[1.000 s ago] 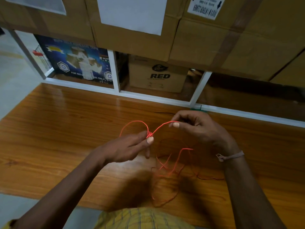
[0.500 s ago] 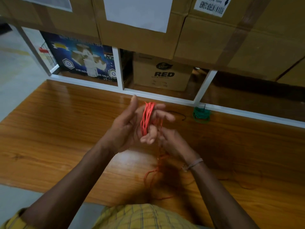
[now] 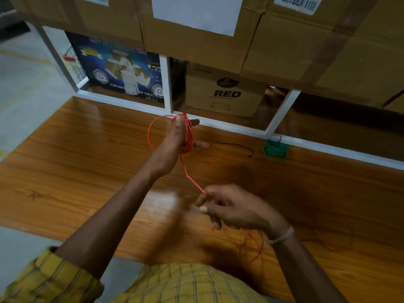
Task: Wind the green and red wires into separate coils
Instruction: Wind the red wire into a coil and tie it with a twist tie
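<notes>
Storeroom setting: varnished wooden table (image 3: 65,171), with a white shelf frame (image 3: 282,110) and stacked cardboard boxes (image 3: 196,51) beyond the hands.

Red wire (image 3: 189,136): I see several turns looped round the left hand (image 3: 175,141), which is raised, fingers spread out straight inside the loops as a former. One wider loop bulges out on the far-left side of that hand. From the coil a single strand runs down and back to the right hand (image 3: 236,208), whose fingertips pinch it; the other fingers curl loosely. Below the right wrist a slack, tangled remainder (image 3: 255,246) trails over the table edge toward the yellow checked shirt (image 3: 185,283). It is blurred, so I cannot tell how much is left.

Handling, as I judge it: thin, light, springy. It keeps kinks (one bend shows midway between the hands) and the turns will likely spring open if tension drops. I would hold it by a light pinch near the feed point and let it slide through. The tangle may snag.

Green wire (image 3: 274,149): already a small bundle lying on the table, well beyond the right hand, just by the frame rail. It appears finished.

A thin black tie or wire (image 3: 238,146) lies between the left hand and the green bundle, apart from both. Wristband (image 3: 282,236) on the right wrist.
</notes>
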`<action>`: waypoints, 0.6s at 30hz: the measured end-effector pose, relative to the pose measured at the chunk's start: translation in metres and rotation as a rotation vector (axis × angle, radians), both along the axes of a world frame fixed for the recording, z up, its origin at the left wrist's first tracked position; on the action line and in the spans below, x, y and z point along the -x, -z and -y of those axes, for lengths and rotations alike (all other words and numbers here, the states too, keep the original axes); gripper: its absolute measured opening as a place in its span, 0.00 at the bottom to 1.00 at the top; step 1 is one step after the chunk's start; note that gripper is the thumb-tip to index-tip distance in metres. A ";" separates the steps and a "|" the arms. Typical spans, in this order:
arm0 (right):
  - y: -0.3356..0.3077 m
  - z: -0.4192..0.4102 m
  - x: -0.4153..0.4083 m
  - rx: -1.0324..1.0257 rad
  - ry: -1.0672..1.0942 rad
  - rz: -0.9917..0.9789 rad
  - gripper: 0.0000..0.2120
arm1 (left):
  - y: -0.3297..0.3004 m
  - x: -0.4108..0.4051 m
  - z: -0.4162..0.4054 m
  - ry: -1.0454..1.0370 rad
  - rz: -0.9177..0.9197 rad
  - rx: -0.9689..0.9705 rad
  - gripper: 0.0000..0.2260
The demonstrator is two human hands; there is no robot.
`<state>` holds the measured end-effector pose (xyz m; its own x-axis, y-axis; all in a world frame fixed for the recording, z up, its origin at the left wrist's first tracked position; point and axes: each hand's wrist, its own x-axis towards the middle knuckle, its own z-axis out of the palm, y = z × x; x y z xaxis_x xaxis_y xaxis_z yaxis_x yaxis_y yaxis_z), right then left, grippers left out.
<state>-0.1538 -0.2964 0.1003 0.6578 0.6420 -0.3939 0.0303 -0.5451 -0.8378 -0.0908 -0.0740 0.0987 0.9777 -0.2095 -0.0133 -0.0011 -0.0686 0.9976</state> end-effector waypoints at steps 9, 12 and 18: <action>-0.053 0.039 -0.028 -0.275 0.047 0.131 0.08 | 0.009 0.018 0.004 0.157 0.085 -0.513 0.40; -0.056 0.044 -0.035 -0.353 0.127 0.162 0.09 | 0.010 0.024 0.005 0.232 0.002 -0.492 0.38; -0.030 0.054 -0.068 -0.251 0.362 0.293 0.10 | 0.007 0.042 0.012 0.553 -0.149 0.115 0.50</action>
